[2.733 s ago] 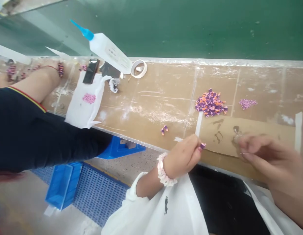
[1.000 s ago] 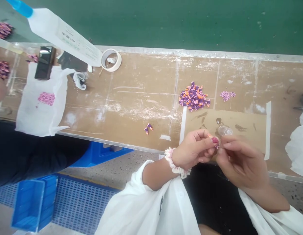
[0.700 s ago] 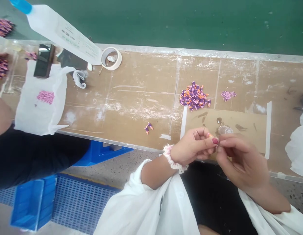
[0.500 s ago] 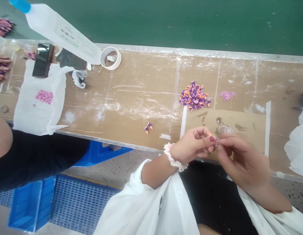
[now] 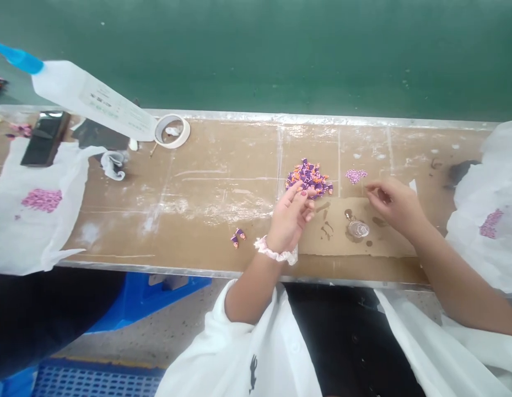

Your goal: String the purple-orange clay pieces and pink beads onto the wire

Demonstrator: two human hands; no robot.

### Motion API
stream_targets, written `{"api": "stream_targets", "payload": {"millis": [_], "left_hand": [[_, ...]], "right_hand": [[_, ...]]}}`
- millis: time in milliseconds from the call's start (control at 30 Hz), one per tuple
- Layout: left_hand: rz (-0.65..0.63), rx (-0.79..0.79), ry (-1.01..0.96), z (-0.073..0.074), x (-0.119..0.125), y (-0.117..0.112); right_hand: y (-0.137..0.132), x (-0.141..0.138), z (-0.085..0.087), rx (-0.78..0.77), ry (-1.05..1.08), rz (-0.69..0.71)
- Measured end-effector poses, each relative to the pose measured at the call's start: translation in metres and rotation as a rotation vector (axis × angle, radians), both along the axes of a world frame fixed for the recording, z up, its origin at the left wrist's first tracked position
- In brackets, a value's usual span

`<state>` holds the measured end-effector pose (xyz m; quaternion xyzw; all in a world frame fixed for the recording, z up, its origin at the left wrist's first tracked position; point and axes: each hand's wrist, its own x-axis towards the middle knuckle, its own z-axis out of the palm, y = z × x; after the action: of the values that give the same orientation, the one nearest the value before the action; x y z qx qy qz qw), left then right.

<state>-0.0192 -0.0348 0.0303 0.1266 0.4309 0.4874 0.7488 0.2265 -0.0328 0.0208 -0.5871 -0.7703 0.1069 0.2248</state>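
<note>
My left hand [image 5: 289,216], with a lacy white scrunchie at its wrist, is at the near edge of a pile of small purple, orange and pink figures [image 5: 317,182]. Its thumb and fingers are drawn together; whatever lies between them blends into the pile. My right hand [image 5: 396,205] hovers right of a little heap of tiny pink pieces [image 5: 356,176]. Its thumb and forefinger are pinched, and anything between the tips is too small to name. Between the hands lies a clear round dish [image 5: 358,229] on a brown sheet [image 5: 322,245]. Two figures [image 5: 238,237] lie apart on the left.
A white bottle with a blue nozzle [image 5: 94,99] leans across the back left, beside a tape roll [image 5: 185,134] and a dark phone-like slab [image 5: 46,138]. White sheets with pink pieces lie at left [image 5: 69,220] and right [image 5: 466,209]. A blue stool [image 5: 156,300] stands below.
My hands have parted from where they met over the brown sheet. The left has moved to the pile of figures, the right up toward the pink pieces. The camera view has shifted.
</note>
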Motion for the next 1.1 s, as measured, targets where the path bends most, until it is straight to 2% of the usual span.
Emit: {"api": "stream_targets", "payload": {"millis": [133, 300, 600, 767, 933, 1033, 1100], "left_hand": [[-0.015, 0.032, 0.0, 0.004, -0.002, -0.006], [-0.034, -0.003, -0.01, -0.002, -0.007, -0.015], [-0.083, -0.039, -0.039, 0.0, -0.006, -0.016], [-0.089, -0.049, -0.029, 0.0, -0.003, -0.017], [-0.125, -0.037, -0.043, 0.0, 0.002, -0.02], [-0.171, -0.003, -0.037, 0.001, 0.004, -0.023], [-0.205, 0.037, -0.004, 0.0, 0.004, -0.025]], "right_hand": [[0.013, -0.001, -0.02, 0.024, -0.094, -0.026], [0.018, -0.004, -0.028, 0.04, -0.126, -0.093], [0.015, -0.004, -0.028, -0.005, -0.189, -0.099], [0.012, 0.006, -0.026, -0.097, -0.205, -0.145], [0.021, 0.003, -0.029, -0.176, -0.163, -0.179], [0.026, -0.001, -0.023, -0.215, -0.072, -0.177], [0.021, -0.005, -0.011, -0.245, 0.001, -0.163]]}}
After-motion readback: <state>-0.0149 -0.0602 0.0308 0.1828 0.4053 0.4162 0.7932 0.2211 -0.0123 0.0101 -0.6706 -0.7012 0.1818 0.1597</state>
